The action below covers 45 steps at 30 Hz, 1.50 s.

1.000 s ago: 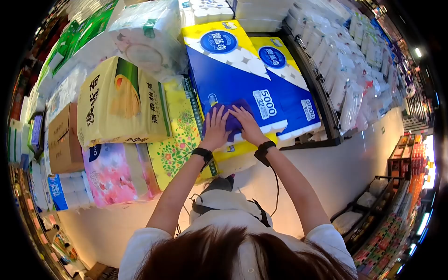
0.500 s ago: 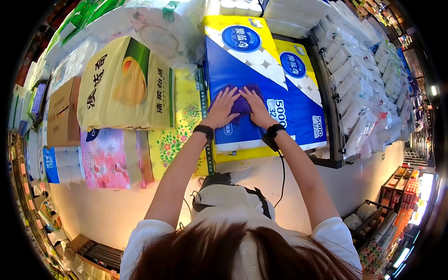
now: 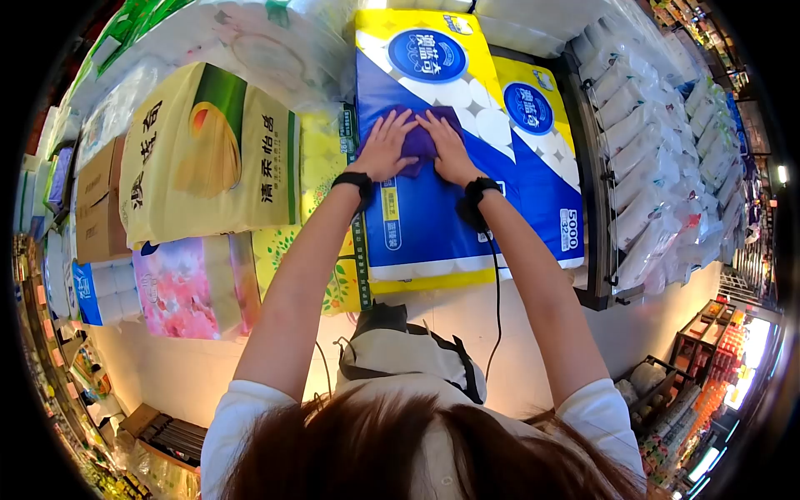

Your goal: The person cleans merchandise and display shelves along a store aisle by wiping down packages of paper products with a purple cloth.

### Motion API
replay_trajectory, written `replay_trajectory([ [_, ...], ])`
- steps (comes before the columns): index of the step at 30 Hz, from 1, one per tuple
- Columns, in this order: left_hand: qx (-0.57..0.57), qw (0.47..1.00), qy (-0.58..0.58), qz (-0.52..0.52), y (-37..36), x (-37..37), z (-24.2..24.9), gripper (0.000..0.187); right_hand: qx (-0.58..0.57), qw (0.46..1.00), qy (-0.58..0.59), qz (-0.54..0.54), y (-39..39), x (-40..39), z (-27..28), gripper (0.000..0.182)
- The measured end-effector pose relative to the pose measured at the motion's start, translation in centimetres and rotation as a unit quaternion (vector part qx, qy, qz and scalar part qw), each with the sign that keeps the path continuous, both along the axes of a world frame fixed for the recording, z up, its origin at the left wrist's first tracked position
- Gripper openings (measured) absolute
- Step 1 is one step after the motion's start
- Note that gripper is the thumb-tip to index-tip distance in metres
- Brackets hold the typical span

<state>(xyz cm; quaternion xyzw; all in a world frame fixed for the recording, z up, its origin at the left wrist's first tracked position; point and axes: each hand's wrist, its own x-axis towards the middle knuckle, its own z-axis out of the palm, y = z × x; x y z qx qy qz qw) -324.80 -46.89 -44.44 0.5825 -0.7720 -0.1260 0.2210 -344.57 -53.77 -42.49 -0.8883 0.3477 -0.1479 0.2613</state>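
My left hand [image 3: 387, 152] and my right hand [image 3: 447, 153] lie side by side on a crumpled purple cloth [image 3: 420, 145]. Both have their fingers stretched out and spread, pressing the cloth flat rather than gripping it. Beneath it is a large blue, white and yellow pack of toilet rolls [image 3: 433, 225], lying with its printed face up. The thumbs point toward each other over the cloth. Each wrist wears a black band, and a cable hangs from the right one.
A similar blue pack [image 3: 546, 183] adjoins on the right, beside a dark rack edge [image 3: 598, 183] and bagged packs [image 3: 646, 167]. To the left are a cream tissue pack [image 3: 208, 158], a pink pack [image 3: 196, 287], a yellow flowered pack [image 3: 279, 258] and a cardboard box [image 3: 102, 204].
Both hands have slid the purple cloth farther away from me, up the pack's face. Printing near the pack's front that was covered now shows.
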Motion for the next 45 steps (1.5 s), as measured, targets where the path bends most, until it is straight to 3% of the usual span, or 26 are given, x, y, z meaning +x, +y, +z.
replay_trajectory([
  [12, 0.016, 0.999, -0.035, -0.001, -6.1, 0.7, -0.5, 0.079, -0.043, 0.997, -0.033, -0.059, -3.8, 1.1, -1.8, 0.088],
  [21, -0.014, 1.0, -0.024, 0.015, -6.6, 0.4, -1.2, 0.077, -0.079, 0.994, -0.044, -0.063, -3.7, 0.9, -2.2, 0.081],
  [45, -0.03, 0.995, 0.002, -0.096, 8.2, -17.6, -0.2, 0.089, -0.055, 0.992, 0.001, -0.11, 14.2, -16.8, 1.7, 0.084],
])
